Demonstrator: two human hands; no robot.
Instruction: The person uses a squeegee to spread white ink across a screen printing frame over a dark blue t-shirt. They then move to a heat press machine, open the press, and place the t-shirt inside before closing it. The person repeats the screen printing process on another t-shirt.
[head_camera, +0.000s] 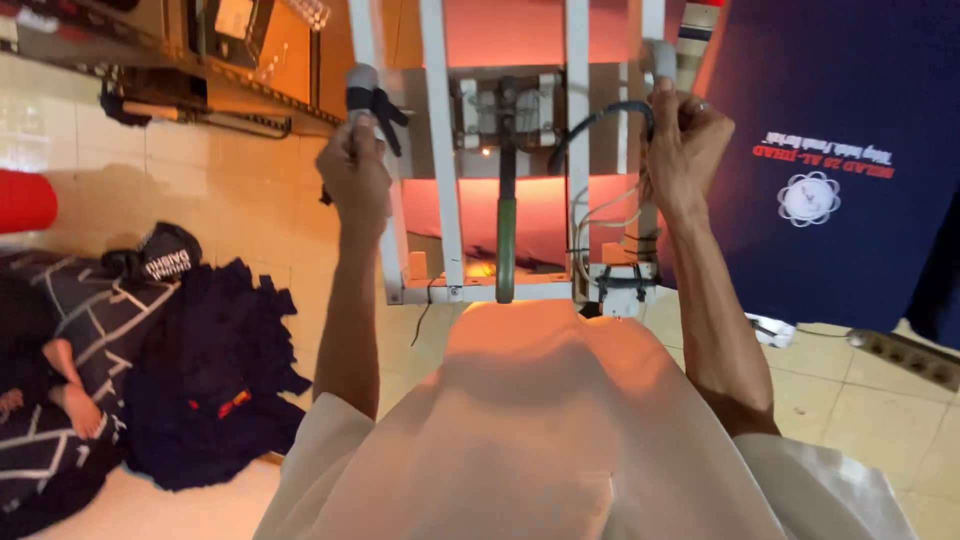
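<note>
Left hand (355, 175) is closed firmly round the grey left handle (362, 92); right hand (690, 140) is closed round the right handle (660, 60). The white-framed heater unit (510, 180) hangs between both grips. Advisable: keep both grips level, pressure even.

Floor (250, 215): pale square tiles, lit orange near the machine.
On floor, left: heap of dark navy cloth (205, 385), a black cap (168, 250) just above it.
On floor, right: grey power strip (905, 355) near the navy shirt's edge.
</note>
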